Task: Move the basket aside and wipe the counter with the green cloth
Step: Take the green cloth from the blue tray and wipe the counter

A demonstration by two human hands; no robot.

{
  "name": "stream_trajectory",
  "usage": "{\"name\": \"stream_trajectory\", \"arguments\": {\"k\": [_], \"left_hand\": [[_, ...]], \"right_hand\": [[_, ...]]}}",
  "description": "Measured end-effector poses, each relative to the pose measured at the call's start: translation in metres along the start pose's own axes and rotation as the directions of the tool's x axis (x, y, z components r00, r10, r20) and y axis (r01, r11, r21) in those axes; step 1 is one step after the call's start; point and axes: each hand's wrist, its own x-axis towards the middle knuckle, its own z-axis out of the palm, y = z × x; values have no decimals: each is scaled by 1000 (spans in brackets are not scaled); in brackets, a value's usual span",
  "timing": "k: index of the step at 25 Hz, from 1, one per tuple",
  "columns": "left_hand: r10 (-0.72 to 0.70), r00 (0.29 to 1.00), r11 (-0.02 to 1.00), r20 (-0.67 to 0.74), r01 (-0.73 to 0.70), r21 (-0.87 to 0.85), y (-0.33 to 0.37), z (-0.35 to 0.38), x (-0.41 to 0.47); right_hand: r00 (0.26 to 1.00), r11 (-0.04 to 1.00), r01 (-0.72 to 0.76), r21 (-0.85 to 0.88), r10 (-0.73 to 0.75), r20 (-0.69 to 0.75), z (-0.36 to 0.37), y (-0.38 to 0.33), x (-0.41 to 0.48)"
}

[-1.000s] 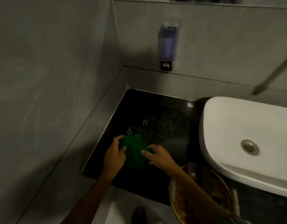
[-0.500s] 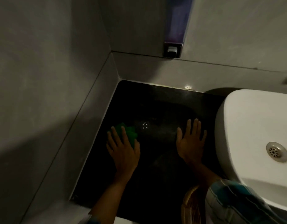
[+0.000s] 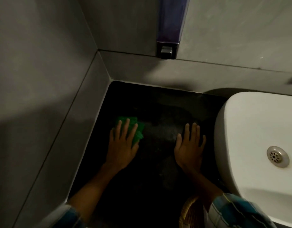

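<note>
The green cloth (image 3: 138,129) lies on the black counter (image 3: 158,178) near its left wall edge. My left hand (image 3: 122,145) presses flat on the cloth, fingers spread over it, and most of the cloth is hidden under the palm. My right hand (image 3: 189,145) rests flat and bare on the counter, fingers apart, close to the white sink (image 3: 257,129). A woven basket (image 3: 189,213) shows only its rim at the bottom edge, partly under my right sleeve.
Grey walls close off the counter at the left and back. A soap dispenser (image 3: 168,30) hangs on the back wall above the counter. The sink's drain (image 3: 277,156) is at the right.
A second ago both hands held the cloth together. Since then the right hand has let go and moved right onto the bare counter, while the left has pushed the cloth toward the left wall.
</note>
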Motion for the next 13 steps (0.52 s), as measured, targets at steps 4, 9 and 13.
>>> {"name": "stream_trajectory", "arguments": {"k": [4, 9, 13], "left_hand": [[-129, 991, 991, -36, 127, -52, 13, -2, 75], [120, 991, 992, 62, -117, -49, 80, 0, 70], [96, 990, 986, 106, -81, -145, 96, -6, -32]], "right_hand": [[1000, 1000, -9, -11, 9, 5, 1, -1, -1], [1000, 1000, 19, 22, -19, -21, 1, 1, 6], [998, 994, 52, 98, -49, -26, -8, 1, 9]]}}
